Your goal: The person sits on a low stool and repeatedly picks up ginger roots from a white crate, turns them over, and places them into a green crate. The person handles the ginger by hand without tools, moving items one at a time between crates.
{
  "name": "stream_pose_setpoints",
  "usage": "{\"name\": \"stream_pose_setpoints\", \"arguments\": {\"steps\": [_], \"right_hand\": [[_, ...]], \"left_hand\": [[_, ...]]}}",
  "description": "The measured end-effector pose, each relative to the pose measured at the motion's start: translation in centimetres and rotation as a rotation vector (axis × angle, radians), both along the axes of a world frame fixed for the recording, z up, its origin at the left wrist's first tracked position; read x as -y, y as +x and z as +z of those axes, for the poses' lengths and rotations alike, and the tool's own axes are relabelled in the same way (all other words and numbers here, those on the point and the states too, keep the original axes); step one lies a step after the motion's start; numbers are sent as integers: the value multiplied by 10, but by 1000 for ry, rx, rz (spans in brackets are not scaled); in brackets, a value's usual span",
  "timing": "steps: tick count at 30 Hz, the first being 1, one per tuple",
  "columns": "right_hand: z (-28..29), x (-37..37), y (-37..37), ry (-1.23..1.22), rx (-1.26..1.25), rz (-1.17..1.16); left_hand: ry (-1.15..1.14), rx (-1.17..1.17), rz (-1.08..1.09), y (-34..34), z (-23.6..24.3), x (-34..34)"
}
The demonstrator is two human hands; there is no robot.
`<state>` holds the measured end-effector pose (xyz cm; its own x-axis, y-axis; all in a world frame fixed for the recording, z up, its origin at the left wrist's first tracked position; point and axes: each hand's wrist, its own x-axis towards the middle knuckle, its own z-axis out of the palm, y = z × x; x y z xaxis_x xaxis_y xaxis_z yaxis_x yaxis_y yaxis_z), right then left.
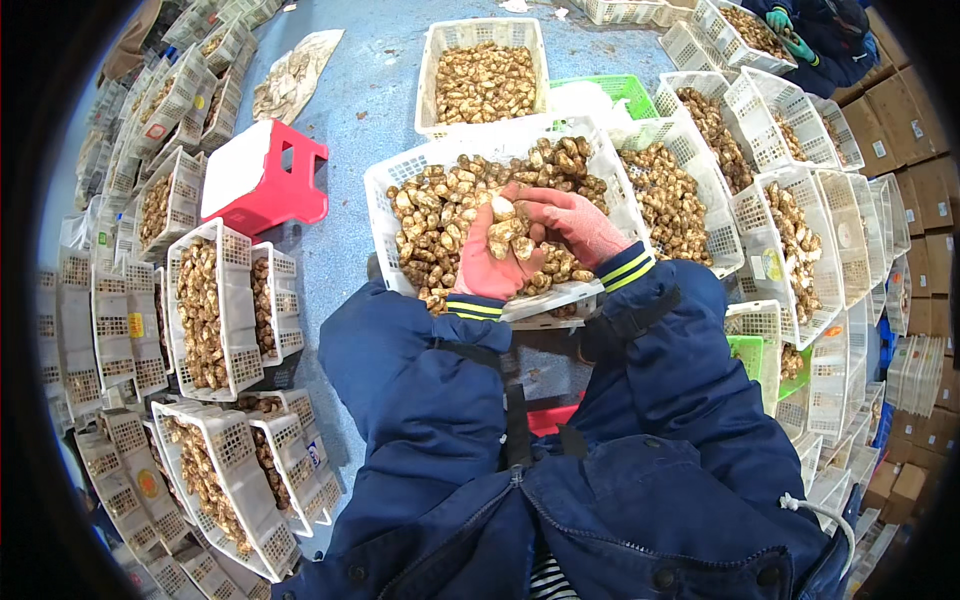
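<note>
My left hand [483, 262], in a pink glove, is cupped palm up around a small clump of brown-and-cream bulbs [508, 240]. Over it, my right hand [578, 222], gloved the same way, has its fingers bent against the upper part of the clump. The right fingertips are partly hidden, so I cannot tell whether they grip a separate bulb. Both hands are above a white perforated crate [385, 190] heaped with loose bulbs [425, 215]. Some bulbs lie darker and clustered at its far right corner [565, 160].
Beyond stands another bulb-filled white crate [428, 90]. A green crate [625, 88] holds something white. A red stool [290, 180] with a white top stands left. Stacked crates [235, 310] line both sides; cardboard boxes [900, 120] are far right. A co-worker's green-gloved hand [797, 47] reaches toward a crate.
</note>
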<state>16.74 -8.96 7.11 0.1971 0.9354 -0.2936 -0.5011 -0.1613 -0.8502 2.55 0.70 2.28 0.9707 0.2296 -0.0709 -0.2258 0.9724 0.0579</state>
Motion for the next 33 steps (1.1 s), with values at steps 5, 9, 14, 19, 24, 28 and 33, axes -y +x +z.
{"name": "stream_pose_setpoints", "arguments": {"steps": [5,9,14,19,24,28,33], "right_hand": [[4,-1,3,32,97,-240],[-3,-1,12,141,-79,-383],[-4,5,16,215,-175,-346],[3,6,9,253,-157,-223],[6,9,9,266,-174,-190],[3,7,11,264,-213,-184],[-2,4,11,171,-469,-282]], "left_hand": [[6,22,-22,0,-3,-1],[-11,9,28,1,-5,-4],[-49,8,84,0,-10,-7],[-76,54,109,0,-14,-8],[-75,21,168,0,-16,-8],[-83,5,181,-1,-18,-9],[-72,12,199,-1,-23,-12]]}}
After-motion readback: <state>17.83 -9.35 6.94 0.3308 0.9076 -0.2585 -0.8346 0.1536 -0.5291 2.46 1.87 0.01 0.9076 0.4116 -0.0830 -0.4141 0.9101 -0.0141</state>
